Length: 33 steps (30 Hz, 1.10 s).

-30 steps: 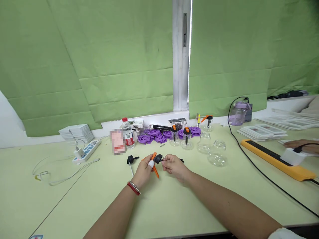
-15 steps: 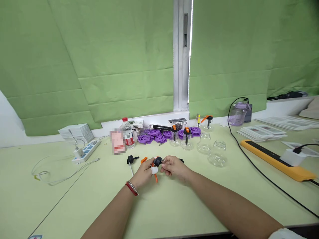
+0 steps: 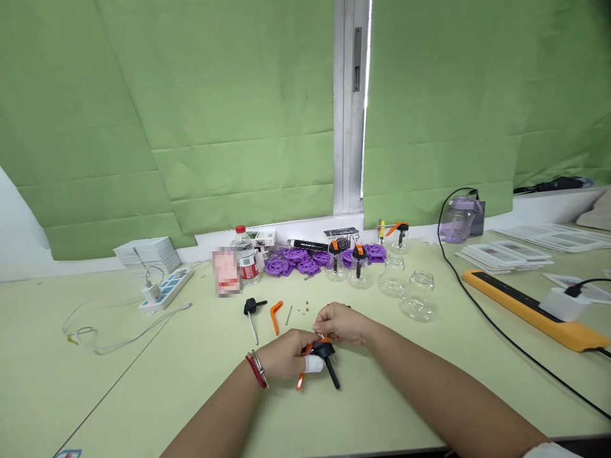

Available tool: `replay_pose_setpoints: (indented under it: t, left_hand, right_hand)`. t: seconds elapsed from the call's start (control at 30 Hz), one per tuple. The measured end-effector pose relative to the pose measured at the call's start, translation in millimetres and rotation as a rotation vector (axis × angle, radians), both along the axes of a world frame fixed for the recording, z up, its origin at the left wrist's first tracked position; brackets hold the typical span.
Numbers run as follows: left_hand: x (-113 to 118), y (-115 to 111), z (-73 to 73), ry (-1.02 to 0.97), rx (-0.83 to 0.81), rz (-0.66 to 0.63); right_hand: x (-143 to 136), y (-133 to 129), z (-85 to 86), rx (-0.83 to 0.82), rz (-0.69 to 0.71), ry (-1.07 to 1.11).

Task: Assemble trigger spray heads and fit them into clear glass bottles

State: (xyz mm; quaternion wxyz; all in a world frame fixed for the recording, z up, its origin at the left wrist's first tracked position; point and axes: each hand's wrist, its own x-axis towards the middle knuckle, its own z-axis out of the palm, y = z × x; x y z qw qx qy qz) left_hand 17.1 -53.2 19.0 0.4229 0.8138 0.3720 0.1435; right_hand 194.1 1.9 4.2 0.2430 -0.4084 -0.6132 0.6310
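Observation:
My left hand [image 3: 284, 353], with a white wrap on its thumb, is closed around a black lid [image 3: 324, 349] fitted with an orange lever [image 3: 300, 381]. A black tube [image 3: 333, 374] sticks out of the lid towards the front edge. At the lid's far side, the fingertips of my right hand [image 3: 342, 323] pinch a thin metal rod [image 3: 322, 336]; its lower end is hidden. Beyond my hands lie a loose orange lever [image 3: 275, 313], a metal pin [image 3: 289, 315] and several tiny parts [image 3: 307, 303]. Left of them rests another black lid [image 3: 251, 307] with a metal rod.
Clear jars [image 3: 417, 308] stand at the back right, two others wearing black-and-orange lids [image 3: 359, 253]. Purple plastic parts [image 3: 296, 256] and a red-capped bottle [image 3: 247, 264] line the wall. A yellow power strip [image 3: 506, 299] and black cable [image 3: 458, 270] lie right, a white strip [image 3: 167, 291] left.
Both hands have brought the lid nearer to me and slightly right, and it has turned so its black tube shows. The loose lever, pin and tiny parts have come into full view.

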Motion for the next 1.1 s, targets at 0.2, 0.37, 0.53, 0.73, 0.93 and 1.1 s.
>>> replay_pose_setpoints:
  t: [0.2, 0.37, 0.53, 0.73, 0.93, 1.1]
  left_hand:
    - [-9, -2, 8.3, -0.054, -0.385, -0.244]
    - [-37, 13, 19.3, -0.382, -0.216, 0.092]
    - [-61, 38, 15.0, -0.785, -0.069, 0.818]
    - [-58, 42, 10.9, -0.61, -0.02, 0.97]
    - [-35, 36, -1.3, -0.34, 0.091, 0.734]
    - [-41, 36, 3.0, -0.214, 0.095, 0.743]
  right_hand:
    - [-23, 8, 0.1, 0.292, -0.328, 0.055]
    - [-48, 9, -12.2, 1.045, -0.059, -0.45]
    - [-65, 16, -27.8, 1.184, 0.095, -0.755]
    - [-61, 21, -24.4, 1.027, -0.045, -0.54]
    - [-66, 14, -14.5, 0.288, -0.249, 0.21]
    - [-56, 25, -9.8, 0.197, -0.481, 0.374]
